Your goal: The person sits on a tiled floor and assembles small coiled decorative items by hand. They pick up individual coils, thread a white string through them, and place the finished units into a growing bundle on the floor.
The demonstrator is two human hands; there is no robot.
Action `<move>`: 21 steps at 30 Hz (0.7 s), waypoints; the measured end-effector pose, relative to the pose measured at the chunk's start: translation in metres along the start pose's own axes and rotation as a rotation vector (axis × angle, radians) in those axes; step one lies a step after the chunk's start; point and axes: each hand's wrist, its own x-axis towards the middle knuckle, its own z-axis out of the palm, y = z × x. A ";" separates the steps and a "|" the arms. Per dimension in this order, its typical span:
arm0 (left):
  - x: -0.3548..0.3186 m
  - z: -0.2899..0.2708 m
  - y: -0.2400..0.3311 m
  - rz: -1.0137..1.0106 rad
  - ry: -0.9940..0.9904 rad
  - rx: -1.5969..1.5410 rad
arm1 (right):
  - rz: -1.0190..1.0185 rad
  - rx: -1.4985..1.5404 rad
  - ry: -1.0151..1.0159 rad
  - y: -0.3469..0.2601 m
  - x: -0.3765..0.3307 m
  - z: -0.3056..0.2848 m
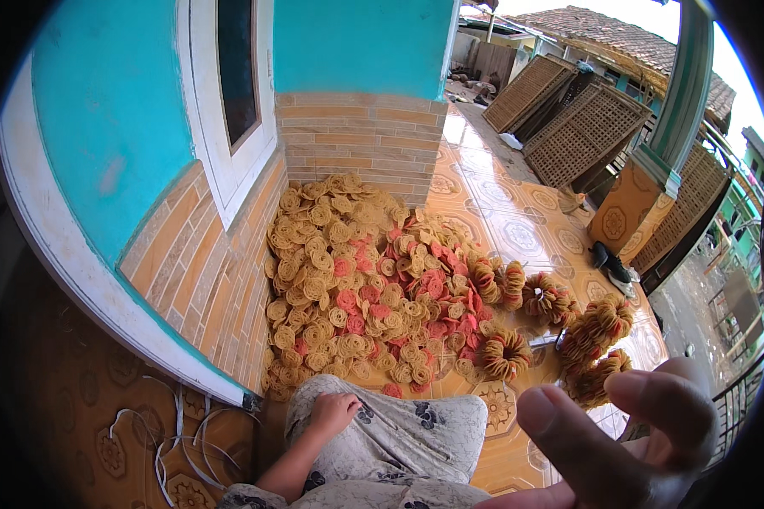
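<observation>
Heap of coiled yellow and red discs (339, 284) lies against brick-patterned wall (361, 136), 12 o'clock from left hand (334, 412), 10 o'clock from right hand (632, 471). Rings of packed discs (598, 327) on floor (497, 403), 11 o'clock from right hand. Right hand raised in foreground, open, fingers parted. Left hand rests on cloth-covered knee (416, 437), fingers curled; cannot tell if gripping.

Big heap of flat, round tan discs of coiled strands (318, 254), w/ similar coral-red discs (431, 282) mixed in, lay loose on orange-brown tile floor (494, 403) agst brick-clad wall (361, 144). Tan-&-red ring-shaped disc bundles (508, 370) sat nr heap's rt edge, some touching ea. other.
</observation>
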 end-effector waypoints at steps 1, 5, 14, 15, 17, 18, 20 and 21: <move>-0.001 0.000 0.000 -0.007 0.011 -0.015 | -0.007 0.004 0.001 -0.001 0.003 -0.001; -0.003 0.001 0.000 -0.018 0.033 -0.033 | -0.145 0.033 -0.063 0.018 0.013 -0.009; -0.002 0.000 0.002 0.004 0.030 0.017 | 0.030 0.105 -0.017 -0.007 -0.006 -0.008; -0.001 -0.001 0.002 0.010 0.028 0.048 | 0.070 0.060 0.003 -0.013 -0.008 -0.005; -0.003 -0.001 0.002 -0.008 0.044 0.015 | 0.131 -0.009 0.045 -0.024 -0.006 -0.001; -0.003 0.000 0.002 -0.015 0.016 0.013 | 0.165 -0.050 0.053 -0.026 -0.004 0.000; -0.003 0.002 0.001 -0.009 0.033 -0.013 | 0.123 -0.058 0.026 -0.015 0.001 -0.004; -0.004 0.002 0.000 -0.011 0.037 -0.016 | 0.050 -0.018 -0.009 -0.004 0.003 -0.008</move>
